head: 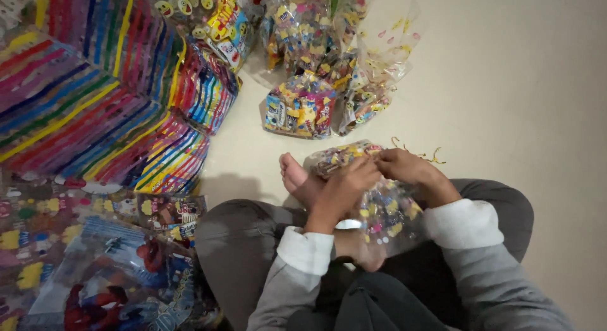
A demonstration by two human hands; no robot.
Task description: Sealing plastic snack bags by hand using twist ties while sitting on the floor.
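Grasping the printed cellophane treat bag in the lap at 6 o'clock, left hand and right hand clench its neck; slack grip could spill sweets onto the floor toward filled bags at 12 o'clock.

A clear plastic bag with little coloured shapes printed on it is held over the crossed legs. It is filled with bright sweets. Its top end is squeezed shut near the bare foot, and its body is laid tilted across the lap.
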